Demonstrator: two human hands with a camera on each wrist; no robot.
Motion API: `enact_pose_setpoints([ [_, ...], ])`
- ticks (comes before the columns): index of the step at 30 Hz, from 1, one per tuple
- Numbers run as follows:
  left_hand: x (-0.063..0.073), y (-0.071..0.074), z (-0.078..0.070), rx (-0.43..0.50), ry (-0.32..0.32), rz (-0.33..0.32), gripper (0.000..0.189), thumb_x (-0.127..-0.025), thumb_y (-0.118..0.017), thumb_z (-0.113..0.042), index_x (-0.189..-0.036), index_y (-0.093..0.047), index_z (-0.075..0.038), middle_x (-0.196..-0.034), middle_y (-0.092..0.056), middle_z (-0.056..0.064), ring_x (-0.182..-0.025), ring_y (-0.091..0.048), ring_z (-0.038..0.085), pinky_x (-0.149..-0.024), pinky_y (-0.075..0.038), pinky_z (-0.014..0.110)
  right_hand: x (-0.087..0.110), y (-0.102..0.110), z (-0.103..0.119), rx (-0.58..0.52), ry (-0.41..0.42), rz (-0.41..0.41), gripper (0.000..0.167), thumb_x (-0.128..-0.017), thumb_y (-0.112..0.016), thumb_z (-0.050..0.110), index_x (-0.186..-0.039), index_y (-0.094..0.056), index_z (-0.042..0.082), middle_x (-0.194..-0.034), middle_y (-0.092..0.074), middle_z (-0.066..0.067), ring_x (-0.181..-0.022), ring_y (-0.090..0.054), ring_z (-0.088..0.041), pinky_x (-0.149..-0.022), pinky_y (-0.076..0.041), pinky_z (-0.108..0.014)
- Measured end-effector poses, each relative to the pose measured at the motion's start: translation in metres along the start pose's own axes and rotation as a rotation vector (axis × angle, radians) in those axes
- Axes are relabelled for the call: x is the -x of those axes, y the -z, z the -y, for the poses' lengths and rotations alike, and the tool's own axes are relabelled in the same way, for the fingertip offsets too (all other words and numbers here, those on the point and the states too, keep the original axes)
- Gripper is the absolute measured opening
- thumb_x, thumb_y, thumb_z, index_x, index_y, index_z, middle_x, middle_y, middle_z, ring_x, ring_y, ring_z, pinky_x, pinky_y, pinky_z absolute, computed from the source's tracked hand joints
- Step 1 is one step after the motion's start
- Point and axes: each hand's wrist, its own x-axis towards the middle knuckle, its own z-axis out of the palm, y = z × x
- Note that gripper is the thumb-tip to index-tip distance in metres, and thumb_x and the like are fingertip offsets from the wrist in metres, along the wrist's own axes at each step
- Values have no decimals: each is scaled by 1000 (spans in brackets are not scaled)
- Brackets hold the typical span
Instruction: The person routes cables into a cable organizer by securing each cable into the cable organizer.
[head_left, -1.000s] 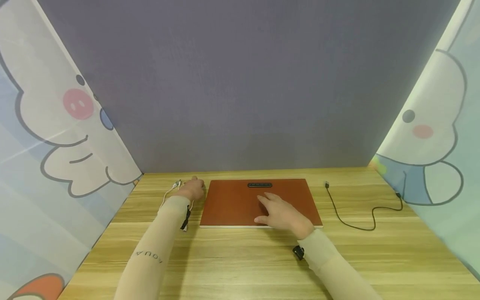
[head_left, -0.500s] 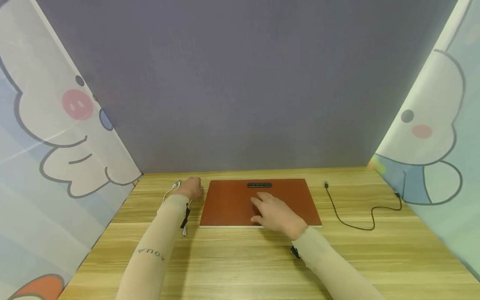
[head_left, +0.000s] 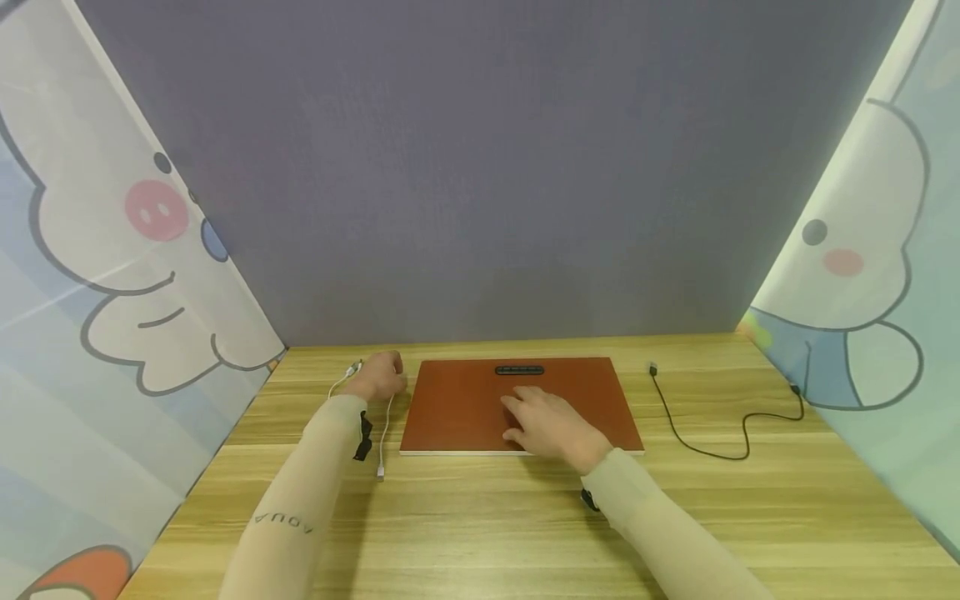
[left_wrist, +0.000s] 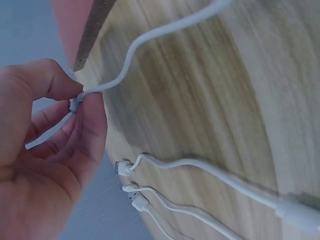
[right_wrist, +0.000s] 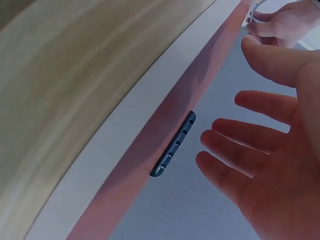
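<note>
A white cable (head_left: 385, 433) is being pinched between thumb and fingers by the left hand (head_left: 378, 379), left of centre in the head view, just beside the left edge of the reddish-brown board (head_left: 465, 404). In the left wrist view the cable (left_wrist: 150, 47) is being held near its plug end, with other white connectors (left_wrist: 131, 190) lying at the lower middle on the wooden table (head_left: 480, 517). The right hand (head_left: 551, 425) is being held open, fingers spread, over the board near its dark slotted strip (head_left: 519, 370); whether the board is being touched cannot be told. A black cable (head_left: 705, 425) is lying at the right of the frame.
</note>
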Motion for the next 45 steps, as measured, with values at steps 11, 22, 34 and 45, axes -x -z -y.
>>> enact_pose_setpoints([
  [11,4,0,-4,213,-18,-88,33,-92,-64,-14,-120,-57,4,-104,-57,17,-79,-55,25,-68,-47,38,-2,0,5,-77,22,19,55,-99,-67,39,-144,-57,9,-143,-55,-10,-130,-54,-30,-100,-50,-48],
  [22,10,2,-19,297,-49,-152,33,-92,-63,-11,-120,-59,5,-104,-59,16,-77,-62,23,-67,-54,35,-11,-1,11,-312,23,16,53,-102,-63,36,-146,-55,8,-146,-54,-9,-135,-51,-29,-107,-44,-48],
  [34,11,-4,-25,485,-35,-215,29,-93,-64,-7,-119,-59,5,-106,-59,18,-84,-67,28,-76,-61,47,-20,-8,18,-465,55,-39,53,-100,-66,33,-143,-56,3,-142,-58,-12,-132,-53,-30,-108,-44,-48],
  [45,18,-8,-33,546,-59,-244,25,-92,-62,-6,-115,-59,2,-103,-58,17,-73,-67,23,-74,-60,49,-26,-11,31,-627,35,-89,53,-97,-71,29,-138,-59,-3,-128,-66,-16,-114,-63,-29,-96,-52,-46],
])
